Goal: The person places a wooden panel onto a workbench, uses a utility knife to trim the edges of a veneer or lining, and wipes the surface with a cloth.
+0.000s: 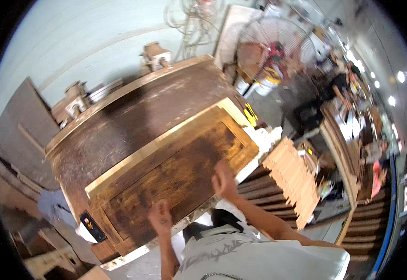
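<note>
A framed wooden panel (166,175), like a cabinet door, lies across the bench with brown, blotchy staining on its face. My left hand (160,218) is over its near edge, left of the middle, fingers loosely extended and nothing visible in them. Farther right, my right hand (224,182) is over the near edge too, its fingers pointing away from me and holding nothing I can see. Both hands are a little blurred, so whether they touch the wood is unclear. A pale wood strip (159,147) runs along the panel's far side.
The dark workbench (119,133) has a raised back rail. A black phone-like device (93,227) lies at its left end, a yellow-handled tool (250,115) at the right. Stacked wood strips (293,179), a large fan (275,51) and a seated person (338,93) are to the right.
</note>
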A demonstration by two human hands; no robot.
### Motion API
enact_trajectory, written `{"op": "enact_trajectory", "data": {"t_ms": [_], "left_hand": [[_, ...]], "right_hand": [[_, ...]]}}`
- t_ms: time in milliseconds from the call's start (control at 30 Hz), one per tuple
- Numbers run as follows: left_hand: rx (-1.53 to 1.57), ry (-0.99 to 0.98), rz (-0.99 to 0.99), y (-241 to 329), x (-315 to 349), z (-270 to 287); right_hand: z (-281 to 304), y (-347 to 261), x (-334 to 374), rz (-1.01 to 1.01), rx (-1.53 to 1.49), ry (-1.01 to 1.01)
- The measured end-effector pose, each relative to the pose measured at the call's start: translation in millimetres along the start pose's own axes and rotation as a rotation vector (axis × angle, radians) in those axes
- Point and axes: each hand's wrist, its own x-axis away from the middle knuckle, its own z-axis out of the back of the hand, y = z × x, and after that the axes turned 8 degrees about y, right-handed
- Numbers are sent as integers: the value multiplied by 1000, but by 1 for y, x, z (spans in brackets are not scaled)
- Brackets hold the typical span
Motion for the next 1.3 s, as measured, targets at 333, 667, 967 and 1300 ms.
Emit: {"op": "enact_trajectory", "data": {"t_ms": [333,667,967,1300], "left_hand": [[317,-782,-405,178,59,-124],[179,-1283,-470,148,247,-287],[-532,-1446,-472,-24,267,-241],[80,-1384,-605,227,351,-351]], "right_hand": [[113,107,325,-605,-61,-875],[284,244,619,-1571,198,880],[457,277,406,-1542,-557,947],[538,293,379,-1281,-565,1036]]}}
